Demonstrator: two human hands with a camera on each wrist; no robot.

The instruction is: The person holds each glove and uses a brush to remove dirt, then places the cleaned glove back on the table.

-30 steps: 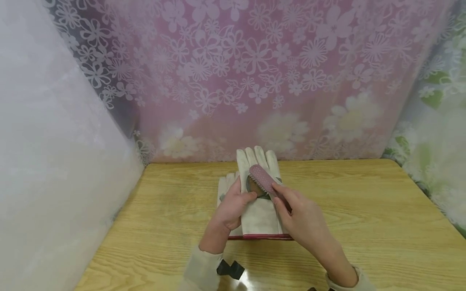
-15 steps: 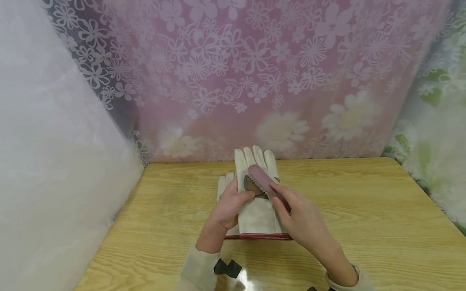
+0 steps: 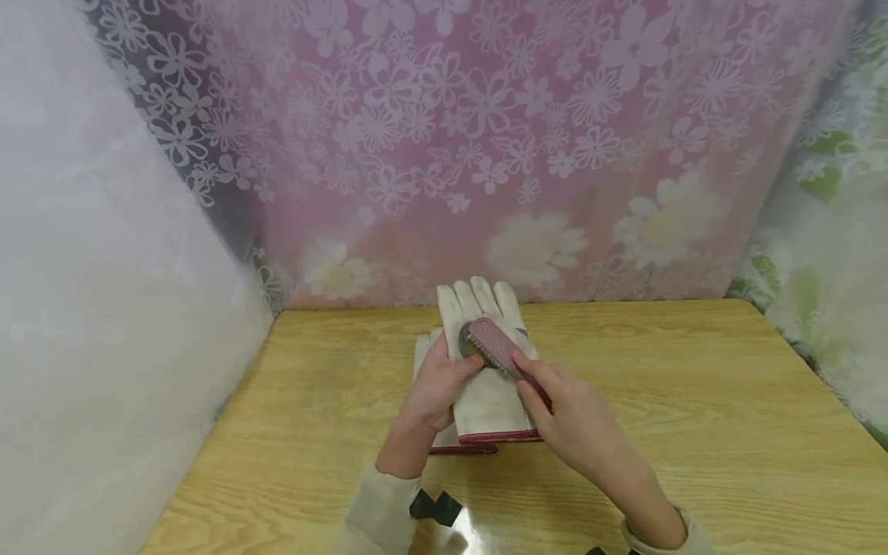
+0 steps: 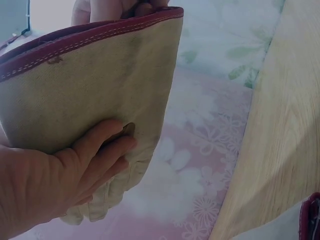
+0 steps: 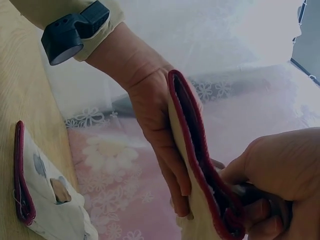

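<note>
In the head view, a cream fabric work glove (image 3: 489, 401) with a dark red cuff edge is held up, its fingers pointing away. My left hand (image 3: 438, 385) grips it from the left, thumb on the front; the left wrist view shows the other fingers spread across its back (image 4: 95, 80). My right hand (image 3: 579, 420) holds a pink brush (image 3: 494, 339) by its handle, which the fingers mostly hide. Its pale bristles lie against a grey-rimmed round patch (image 3: 463, 339) on the glove. The right wrist view looks into the glove's red-edged cuff (image 5: 192, 135).
A second cream glove (image 3: 447, 439) lies on the wood-grain table (image 3: 312, 432), partly behind the held one; the right wrist view shows its patches (image 5: 61, 190). A pink flowered sheet (image 3: 416, 154) hangs along the back edge, with a white sheet (image 3: 125, 270) on the left.
The held glove has shifted left and its cuff has tilted and risen, uncovering more of the second glove's red edge. The brush head sits slightly lower on the patch.
</note>
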